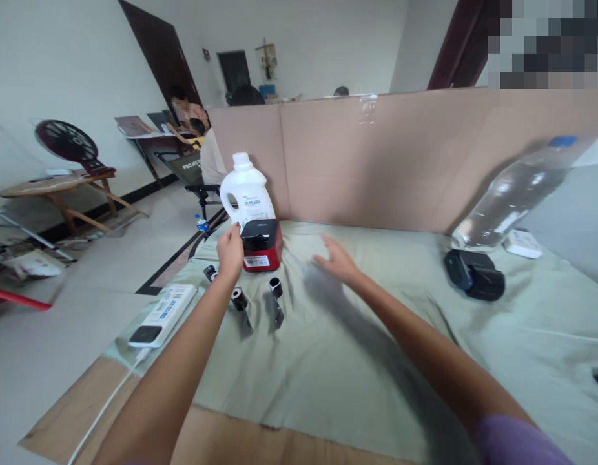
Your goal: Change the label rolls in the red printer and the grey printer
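Note:
A small red box with a black top [261, 248] and a white label on its front sits on the green cloth. My left hand [230, 248] is at its left edge, fingers curled together; whether it touches the box or holds something small cannot be made out. To the right of the box, my right hand [336, 259] hovers over the cloth, fingers apart and nothing in them. Below the box stand small black rolls, one [239, 298] with a dark strip trailing from it and another [276, 287] also with a strip. A third dark roll [210, 272] is partly hidden behind my left arm.
Behind the red box stands a white jug [250, 194]. A power strip [166, 315] lies at the left edge, its cable hanging forward. Cardboard [357, 168] walls the back. At right are a large clear bottle [512, 200], a black object [473, 274] and a white box [522, 243].

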`<action>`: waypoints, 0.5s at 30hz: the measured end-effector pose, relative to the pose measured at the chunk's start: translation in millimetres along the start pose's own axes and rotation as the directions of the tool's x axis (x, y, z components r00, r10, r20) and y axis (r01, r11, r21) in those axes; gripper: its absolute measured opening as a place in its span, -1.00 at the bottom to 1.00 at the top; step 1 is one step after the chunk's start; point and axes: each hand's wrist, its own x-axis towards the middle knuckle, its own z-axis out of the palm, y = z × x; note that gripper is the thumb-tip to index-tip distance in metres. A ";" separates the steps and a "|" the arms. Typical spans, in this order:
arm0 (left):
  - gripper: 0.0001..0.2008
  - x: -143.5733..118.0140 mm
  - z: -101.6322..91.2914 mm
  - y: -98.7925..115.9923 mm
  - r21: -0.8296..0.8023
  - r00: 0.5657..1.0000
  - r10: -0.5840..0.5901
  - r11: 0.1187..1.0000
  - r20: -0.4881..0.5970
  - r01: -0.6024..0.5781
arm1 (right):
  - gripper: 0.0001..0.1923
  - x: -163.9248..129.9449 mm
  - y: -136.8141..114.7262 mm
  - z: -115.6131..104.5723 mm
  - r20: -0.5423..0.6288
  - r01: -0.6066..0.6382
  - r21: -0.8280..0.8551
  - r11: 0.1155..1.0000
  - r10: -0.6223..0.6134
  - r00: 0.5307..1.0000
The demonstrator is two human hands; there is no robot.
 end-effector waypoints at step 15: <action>-0.74 -250.2 115.9 67.5 0.000 0.462 0.274 0.860 0.844 -0.510 | 0.06 -155.0 107.0 -229.2 -0.481 -0.852 -0.372 0.368 0.709 0.516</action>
